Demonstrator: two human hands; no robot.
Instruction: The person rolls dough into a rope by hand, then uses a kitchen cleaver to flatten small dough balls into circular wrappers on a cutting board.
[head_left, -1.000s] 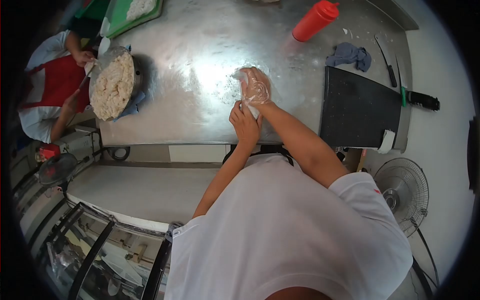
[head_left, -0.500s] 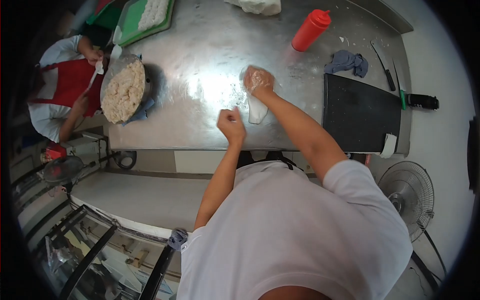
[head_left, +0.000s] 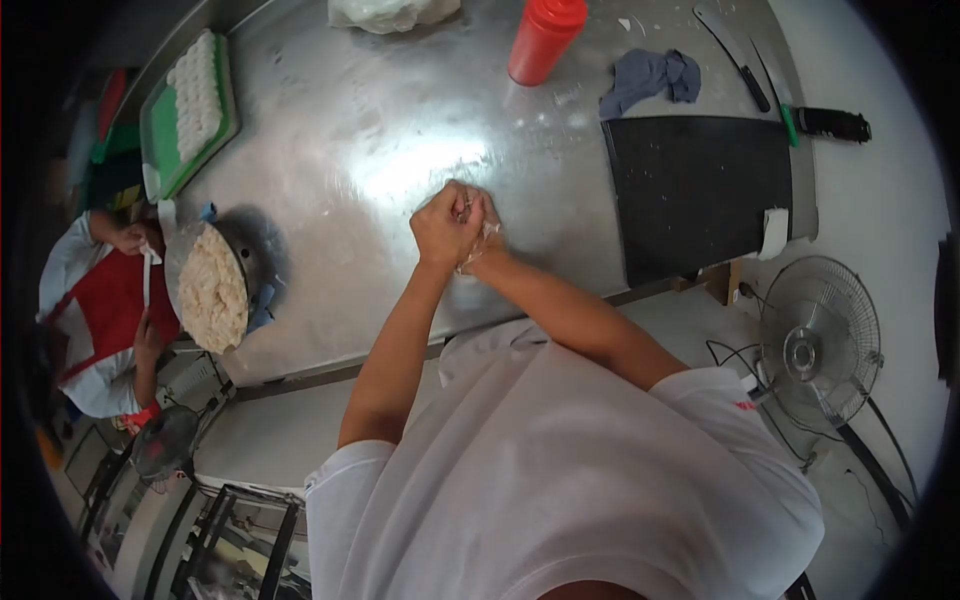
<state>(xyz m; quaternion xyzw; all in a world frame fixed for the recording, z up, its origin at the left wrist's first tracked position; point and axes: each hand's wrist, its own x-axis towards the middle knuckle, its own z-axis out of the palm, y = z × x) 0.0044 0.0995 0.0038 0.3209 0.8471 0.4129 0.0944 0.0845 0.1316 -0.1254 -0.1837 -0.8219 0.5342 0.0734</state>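
Over the table's near part, my left hand [head_left: 440, 228] and my right hand [head_left: 487, 238] are pressed together. The left one's fingers are curled, its knuckles facing away from me. Clear, crinkled plastic like a thin disposable glove [head_left: 490, 230] covers my right hand down to the wrist, and that hand's fingers are folded in against the left. I cannot tell what is between the palms; the fingers hide it. Beneath them is the bare steel table [head_left: 350, 260].
At left, a co-worker [head_left: 110, 310] holds a white tool beside a bowl of pale filling [head_left: 212, 290]. A green tray [head_left: 165, 140] carries white pieces. A red squeeze bottle [head_left: 546, 40], blue-grey cloth [head_left: 650, 80], black board [head_left: 700, 195] and knife [head_left: 735, 60] lie rightward; a fan [head_left: 815, 340] stands beyond.
My hands, apart before, have come together. The white piece under my right hand is out of sight. The view has turned, shifting the table's things leftward.
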